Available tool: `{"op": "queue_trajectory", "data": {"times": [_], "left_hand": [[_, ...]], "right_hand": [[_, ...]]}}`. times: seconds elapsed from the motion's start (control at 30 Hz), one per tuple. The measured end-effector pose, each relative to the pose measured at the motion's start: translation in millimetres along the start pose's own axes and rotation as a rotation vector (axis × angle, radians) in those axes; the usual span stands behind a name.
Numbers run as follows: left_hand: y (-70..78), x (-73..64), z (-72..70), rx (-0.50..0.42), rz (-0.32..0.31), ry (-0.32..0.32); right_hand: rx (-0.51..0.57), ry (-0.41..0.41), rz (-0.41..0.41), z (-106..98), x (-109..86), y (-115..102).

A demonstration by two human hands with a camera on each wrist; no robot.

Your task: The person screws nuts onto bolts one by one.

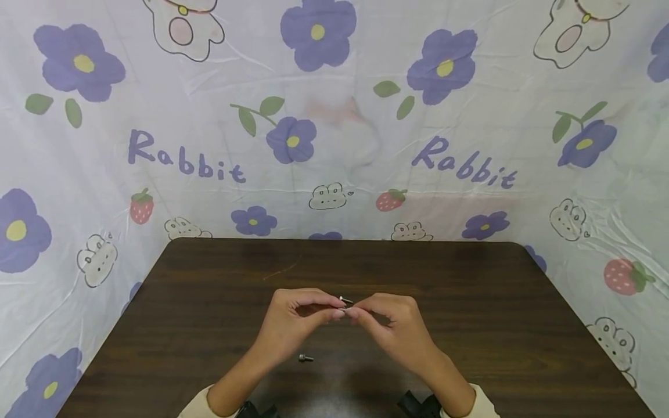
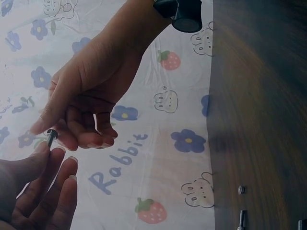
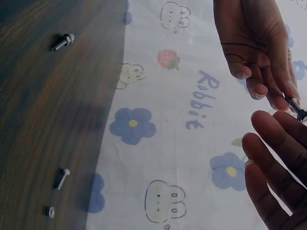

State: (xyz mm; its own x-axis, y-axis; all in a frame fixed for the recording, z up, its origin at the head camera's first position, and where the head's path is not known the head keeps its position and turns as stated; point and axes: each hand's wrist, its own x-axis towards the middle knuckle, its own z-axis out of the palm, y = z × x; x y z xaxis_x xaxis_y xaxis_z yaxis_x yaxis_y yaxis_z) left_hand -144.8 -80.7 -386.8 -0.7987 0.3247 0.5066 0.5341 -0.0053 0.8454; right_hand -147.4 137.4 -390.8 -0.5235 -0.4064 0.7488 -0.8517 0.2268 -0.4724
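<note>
A small metal bolt (image 2: 50, 140) is held between the two hands above the table. My left hand (image 1: 295, 319) pinches its shank between thumb and fingertips. At the bolt's darker, wider end (image 3: 301, 114), the thumb and finger of my right hand (image 1: 397, 325) pinch it; whether that end is a head or a nut cannot be told. A second bolt (image 1: 306, 358), with a thick end, lies on the table near the left wrist. Another bolt (image 3: 63, 178) lies on the tabletop, with a small nut (image 3: 50, 212) beside it.
The dark wood-grain table (image 1: 470, 302) has rounded far corners. A cloth (image 1: 360, 139) printed with flowers, rabbits and strawberries hangs behind it and along both sides. Black wrist mounts (image 1: 418, 403) show at the lower edge, beside light sleeves (image 1: 478, 403).
</note>
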Motion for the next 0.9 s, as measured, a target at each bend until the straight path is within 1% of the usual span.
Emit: {"op": "queue_trajectory", "data": {"times": [0.1, 0.2, 0.3, 0.33, 0.43, 0.53, 0.63, 0.9], "left_hand": [[0.2, 0.7, -0.9, 0.011, 0.001, 0.009], [-0.5, 0.8, -2.1, 0.031, -0.014, 0.019], [-1.8, 0.2, -2.9, 0.045, -0.026, 0.023], [-2.0, 0.0, -3.1, 0.047, -0.028, 0.022], [-2.7, -0.6, -3.3, 0.052, -0.025, 0.021], [-2.9, -0.5, -3.3, 0.049, -0.017, 0.020], [-3.6, -0.5, -2.9, 0.039, -0.005, 0.018], [-2.4, 0.9, -1.2, 0.011, 0.000, 0.018]], "right_hand": [[-0.016, 0.002, 0.030, -1.3, 1.2, -0.5], [-0.022, 0.015, 0.052, -2.4, 1.7, -0.5], [-0.018, 0.024, 0.027, -2.5, 1.8, -0.1], [-0.021, 0.026, 0.008, -2.4, 1.9, 0.2], [-0.030, 0.032, -0.041, -2.2, 2.4, 1.0], [-0.038, 0.041, -0.064, -2.0, 2.9, 1.6], [-0.032, 0.040, -0.064, -1.8, 2.9, 1.7], [-0.035, 0.020, -0.028, -1.6, 2.6, 0.9]]}}
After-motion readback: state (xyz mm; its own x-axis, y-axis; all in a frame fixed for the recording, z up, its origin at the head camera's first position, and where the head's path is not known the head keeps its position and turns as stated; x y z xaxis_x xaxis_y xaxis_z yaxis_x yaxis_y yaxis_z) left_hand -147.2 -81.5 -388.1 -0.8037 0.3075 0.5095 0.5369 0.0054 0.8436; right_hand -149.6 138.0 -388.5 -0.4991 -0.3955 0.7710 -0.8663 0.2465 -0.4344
